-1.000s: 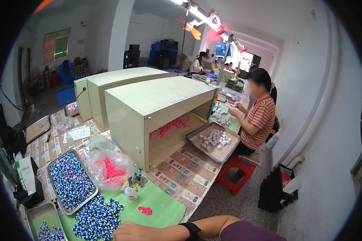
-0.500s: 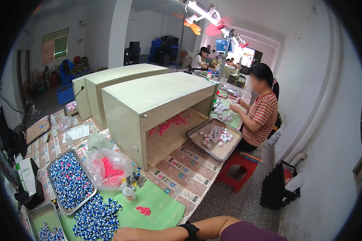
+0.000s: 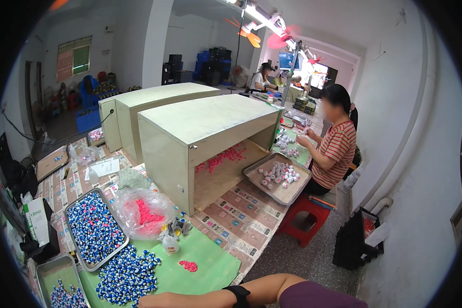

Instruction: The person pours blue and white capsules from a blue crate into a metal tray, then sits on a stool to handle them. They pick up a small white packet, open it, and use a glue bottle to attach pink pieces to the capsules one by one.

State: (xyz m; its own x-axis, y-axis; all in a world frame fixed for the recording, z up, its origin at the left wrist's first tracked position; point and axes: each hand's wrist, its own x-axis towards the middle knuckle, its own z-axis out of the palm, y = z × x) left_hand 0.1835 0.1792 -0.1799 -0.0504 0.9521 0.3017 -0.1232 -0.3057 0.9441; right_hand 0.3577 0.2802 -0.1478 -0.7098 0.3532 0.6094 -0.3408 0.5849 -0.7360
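Observation:
My right forearm, with a black wristband [image 3: 237, 295], crosses the lower edge of the view. My right hand [image 3: 151, 301] is at the bottom, beside a heap of small blue-and-white pieces [image 3: 127, 277] on a green mat [image 3: 205, 256]. Its fingers are cut off by the frame edge, so what they hold is hidden. My left hand is out of view. A small pile of pink pieces [image 3: 188, 266] lies on the mat, near a small white bottle [image 3: 170, 244]. Behind that, a clear plastic bag [image 3: 122, 208] contains more pink pieces.
A metal tray [image 3: 124, 237] of blue-and-white pieces and another tray [image 3: 42, 277] stand at left. A beige open-fronted box [image 3: 164, 164] covers pink pieces. Beyond it, a co-worker in a striped shirt [image 3: 339, 146] sits by a tray [image 3: 286, 197] of white pieces.
The view has shifted slightly, so the table things appear a little further right and lower. My right hand remains beside the blue-and-white heap at the lower edge.

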